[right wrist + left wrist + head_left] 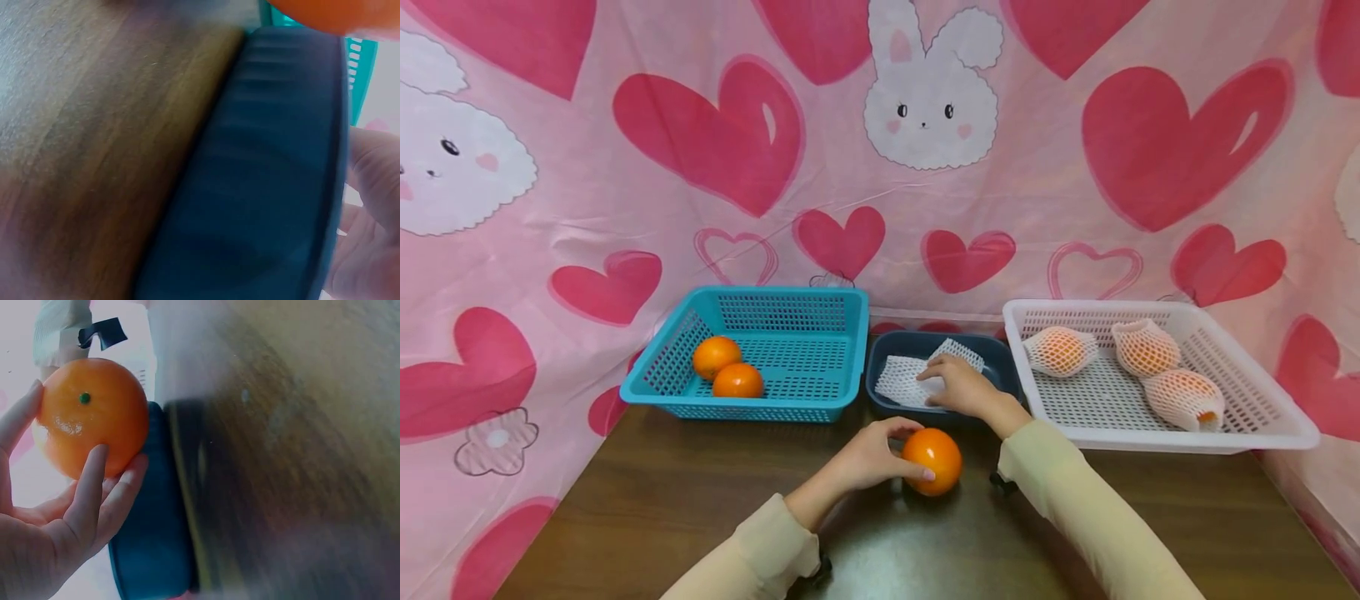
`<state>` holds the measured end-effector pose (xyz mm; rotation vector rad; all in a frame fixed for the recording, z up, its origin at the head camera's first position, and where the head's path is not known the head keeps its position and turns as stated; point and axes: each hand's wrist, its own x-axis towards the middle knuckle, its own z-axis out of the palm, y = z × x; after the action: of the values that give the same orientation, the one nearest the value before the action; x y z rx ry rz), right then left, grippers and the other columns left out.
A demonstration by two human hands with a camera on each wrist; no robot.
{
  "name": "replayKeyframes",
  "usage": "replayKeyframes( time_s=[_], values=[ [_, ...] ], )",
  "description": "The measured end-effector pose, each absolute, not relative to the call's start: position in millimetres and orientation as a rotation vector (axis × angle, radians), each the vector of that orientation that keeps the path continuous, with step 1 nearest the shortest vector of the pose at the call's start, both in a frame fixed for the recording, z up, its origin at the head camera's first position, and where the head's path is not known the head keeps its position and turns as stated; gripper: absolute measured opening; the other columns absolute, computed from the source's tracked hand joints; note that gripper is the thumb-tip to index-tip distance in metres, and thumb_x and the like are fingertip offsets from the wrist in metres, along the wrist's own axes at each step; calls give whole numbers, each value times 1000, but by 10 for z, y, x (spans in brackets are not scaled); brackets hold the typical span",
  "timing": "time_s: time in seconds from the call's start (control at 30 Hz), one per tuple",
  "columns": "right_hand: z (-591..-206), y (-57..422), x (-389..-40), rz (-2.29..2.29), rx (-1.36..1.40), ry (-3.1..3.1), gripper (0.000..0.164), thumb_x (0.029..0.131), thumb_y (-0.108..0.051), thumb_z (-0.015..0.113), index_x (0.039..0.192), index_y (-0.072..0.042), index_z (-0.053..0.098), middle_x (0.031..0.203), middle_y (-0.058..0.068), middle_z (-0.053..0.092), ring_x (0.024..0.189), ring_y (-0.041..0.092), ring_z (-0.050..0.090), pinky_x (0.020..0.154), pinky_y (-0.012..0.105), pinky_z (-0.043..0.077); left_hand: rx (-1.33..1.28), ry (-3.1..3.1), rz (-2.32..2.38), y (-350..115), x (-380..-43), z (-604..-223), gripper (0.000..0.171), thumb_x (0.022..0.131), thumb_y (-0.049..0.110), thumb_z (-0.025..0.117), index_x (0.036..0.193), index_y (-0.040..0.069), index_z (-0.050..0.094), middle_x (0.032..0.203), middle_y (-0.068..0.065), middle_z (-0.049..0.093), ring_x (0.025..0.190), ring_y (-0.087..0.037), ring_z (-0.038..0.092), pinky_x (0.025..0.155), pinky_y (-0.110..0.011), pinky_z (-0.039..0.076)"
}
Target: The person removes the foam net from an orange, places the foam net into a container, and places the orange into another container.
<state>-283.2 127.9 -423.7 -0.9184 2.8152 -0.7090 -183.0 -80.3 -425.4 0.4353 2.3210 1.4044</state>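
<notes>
My left hand (874,456) grips an orange (932,462) above the front of the table, thumb on the near side and fingers behind. In the left wrist view the orange (94,419) shows a small green stem spot. My right hand (961,387) reaches into a dark blue tray (891,340), its thumb and fingers apart over white foam nets (901,379). The tray's wall hides part of the right hand (372,250) in the right wrist view; whether the fingertips touch a net cannot be made out.
At the left, a turquoise basket (805,413) contains two bare oranges (738,381). A white basket (1262,433) at the right holds three oranges in foam nets (1063,351). All stand on a brown wooden table (647,500) before a pink heart-patterned cloth (820,167).
</notes>
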Motion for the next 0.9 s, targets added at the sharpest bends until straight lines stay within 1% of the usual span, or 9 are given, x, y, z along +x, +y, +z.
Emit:
replayKeyframes(
  time_s=[0.13,0.3,0.47,0.63,0.9],
  values=[
    [-4165,1274,-2821,-740,-924,2803,37,87,-14,82,122,-3,74,132,23,60,124,42,52,106,59,42,429,2314,1448,-844,-1821,-4206,60,84,25,86,134,3,62,125,-12,65,96,-23,69,90,-42,57],
    [-4104,1259,-2797,-760,-932,2809,35,89,-13,80,122,-3,74,131,22,61,122,40,54,105,58,44,438,2335,1487,-902,-1819,-4130,63,84,27,86,136,3,61,124,-13,65,94,-23,71,89,-41,57],
    [-4067,1253,-2774,-837,-929,2803,32,91,-11,78,122,-3,74,129,21,63,120,39,55,104,58,45,447,2324,1534,-968,-1827,-4052,60,86,26,84,136,4,61,122,-13,65,96,-25,69,89,-40,57],
    [-4037,1238,-2757,-949,-946,2790,32,92,-10,76,123,-1,73,127,20,65,120,39,57,104,56,46,436,2325,1564,-1032,-1827,-3966,58,87,23,83,136,2,61,120,-12,65,96,-26,68,86,-38,57],
    [-3996,1176,-2701,-1132,-946,2722,36,95,-9,72,129,0,69,124,18,68,111,36,62,94,50,55,373,2335,1585,-1144,-1826,-3791,62,87,24,84,139,2,58,126,-15,63,98,-24,69,87,-40,58]
  ],
)
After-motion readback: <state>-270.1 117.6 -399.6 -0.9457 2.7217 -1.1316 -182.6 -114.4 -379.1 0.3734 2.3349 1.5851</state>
